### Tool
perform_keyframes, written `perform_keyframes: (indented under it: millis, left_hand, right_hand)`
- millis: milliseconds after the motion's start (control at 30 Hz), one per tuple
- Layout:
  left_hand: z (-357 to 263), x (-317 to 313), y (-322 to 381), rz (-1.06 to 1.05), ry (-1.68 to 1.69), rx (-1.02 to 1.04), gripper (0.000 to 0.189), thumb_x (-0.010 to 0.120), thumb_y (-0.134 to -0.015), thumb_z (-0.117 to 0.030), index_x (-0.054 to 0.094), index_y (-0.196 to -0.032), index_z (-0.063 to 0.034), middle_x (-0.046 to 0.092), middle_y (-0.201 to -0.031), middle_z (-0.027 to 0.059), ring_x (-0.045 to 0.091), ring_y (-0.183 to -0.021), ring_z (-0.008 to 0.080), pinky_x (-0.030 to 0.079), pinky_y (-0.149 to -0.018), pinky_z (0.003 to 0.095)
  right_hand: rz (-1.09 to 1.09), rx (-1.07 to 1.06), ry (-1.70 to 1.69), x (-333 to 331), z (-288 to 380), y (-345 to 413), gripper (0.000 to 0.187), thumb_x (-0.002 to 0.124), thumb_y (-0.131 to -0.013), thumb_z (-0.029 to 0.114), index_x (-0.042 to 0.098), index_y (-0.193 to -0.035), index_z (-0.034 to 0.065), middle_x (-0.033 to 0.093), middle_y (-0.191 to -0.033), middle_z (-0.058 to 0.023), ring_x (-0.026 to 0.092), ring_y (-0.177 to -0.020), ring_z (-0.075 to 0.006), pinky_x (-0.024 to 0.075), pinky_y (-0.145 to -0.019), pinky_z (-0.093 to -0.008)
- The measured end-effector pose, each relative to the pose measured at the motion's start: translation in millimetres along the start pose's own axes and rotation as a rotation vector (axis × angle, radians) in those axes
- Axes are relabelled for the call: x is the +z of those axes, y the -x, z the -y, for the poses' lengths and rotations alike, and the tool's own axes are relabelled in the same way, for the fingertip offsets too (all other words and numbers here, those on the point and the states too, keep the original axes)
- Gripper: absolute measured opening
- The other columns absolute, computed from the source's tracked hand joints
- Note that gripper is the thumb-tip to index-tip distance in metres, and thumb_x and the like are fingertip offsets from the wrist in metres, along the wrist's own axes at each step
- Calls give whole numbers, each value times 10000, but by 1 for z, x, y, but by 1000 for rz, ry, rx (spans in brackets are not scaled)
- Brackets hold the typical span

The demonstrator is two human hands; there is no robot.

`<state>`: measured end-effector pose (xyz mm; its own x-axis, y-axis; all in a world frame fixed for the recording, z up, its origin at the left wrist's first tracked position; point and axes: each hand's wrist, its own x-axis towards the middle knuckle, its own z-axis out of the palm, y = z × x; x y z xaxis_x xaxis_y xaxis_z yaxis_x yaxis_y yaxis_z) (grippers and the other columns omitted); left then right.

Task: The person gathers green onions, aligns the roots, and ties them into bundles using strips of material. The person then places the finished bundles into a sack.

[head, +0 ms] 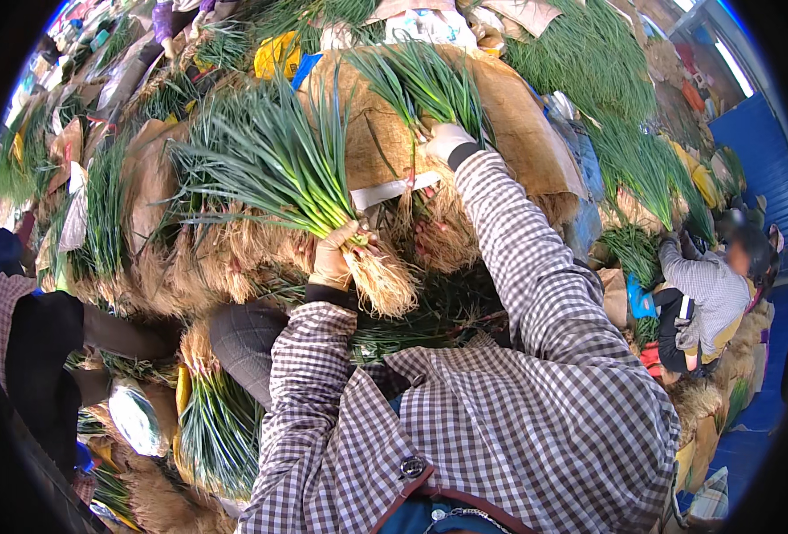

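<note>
My left hand (pixel 334 257), in a pale glove, grips a thick bunch of green onions (pixel 314 200) just above the roots. The leaves fan to the upper left, and the pale roots (pixel 387 280) hang to the lower right. Farther forward, my right hand (pixel 446 141), also gloved, closes around stalks of other green onions (pixel 427 87), which lie on a brown burlap sack (pixel 521 120). A thin stalk with reddish skin dangles below that hand. Its fingertips are partly hidden by the leaves. Under the sack's white-edged front, more root clumps (pixel 444 233) show.
Rooty onion bundles (pixel 227 257) line the left side of the sack. Green onions with yellow wrapping (pixel 220 427) lie by my left knee (pixel 247 340). A co-worker (pixel 708 287) sits at the right; another person's dark-clothed body (pixel 40 360) is close at the left. Purple sleeves (pixel 162 23) appear far left.
</note>
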<state>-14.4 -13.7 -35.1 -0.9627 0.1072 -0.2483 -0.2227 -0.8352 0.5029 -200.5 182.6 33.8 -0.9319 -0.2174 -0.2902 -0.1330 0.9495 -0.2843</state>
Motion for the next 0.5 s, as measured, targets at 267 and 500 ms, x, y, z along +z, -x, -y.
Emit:
perform_keyframes:
  millis: [267,500]
  left_hand:
    - [7,2,1,25,122,-83,169,519,-781,-139,491,-852,12,526,-740,114,582,-591,234,526,-485,330]
    - [11,4,3,60,55,-110,165,537,-763,-119,511,-843,23,552,-735,106,575,-656,225,516,-492,313]
  right_hand:
    - [-210,-184,-337,7,-54,48,387,664,-652,127,487,-960,-27,569,-822,-122,542,-738,-192,431,-660,-262]
    - [69,-158,-452,13,-49,45,294,614,-733,217,558,-878,-32,506,-920,-53,373,-1001,-187,216,-917,-288]
